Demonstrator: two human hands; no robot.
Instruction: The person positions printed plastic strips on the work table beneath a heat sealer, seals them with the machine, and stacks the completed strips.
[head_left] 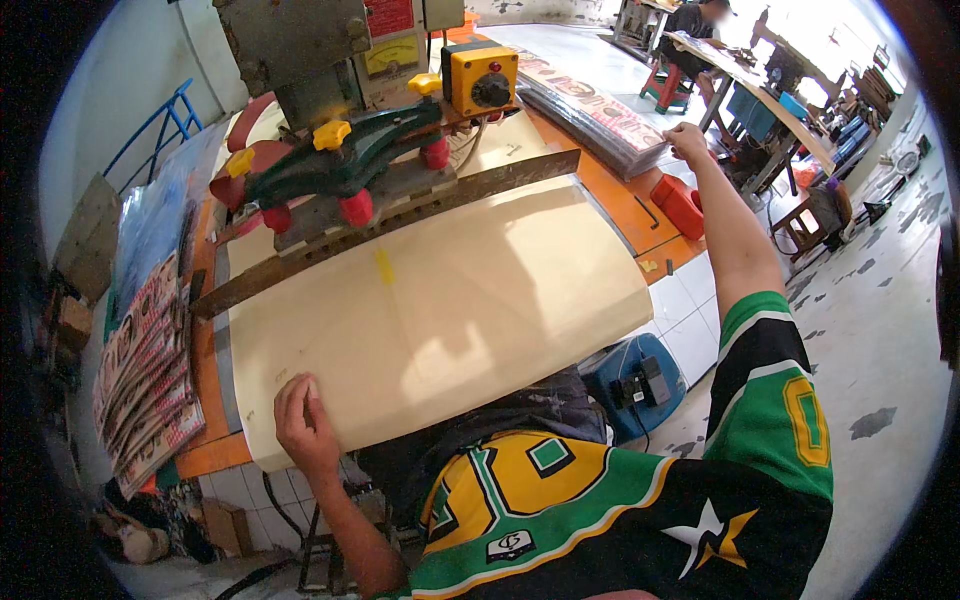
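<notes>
My left hand (305, 425) lies on the near left edge of a large cream sheet (440, 320), fingers loosely extended and holding nothing. The sheet covers the worktable in front of me and bends down at its near edge. Out to the far right, my right hand (688, 143) pinches at the near corner of a stack of printed plastic bags (590, 105). How many layers are between the fingertips is too small to tell. A long metal bar (400, 230) of a press-like machine (350, 165), with yellow knobs and red feet, crosses above the sheet's far side.
Fanned printed bags (150, 370) lie at the table's left edge. A red tool-like object (678, 205) and a hex key (647, 212) sit on the orange tabletop (625, 205). A yellow control box (480, 78) is mounted on the machine. Another person (690, 40) sits at a far bench.
</notes>
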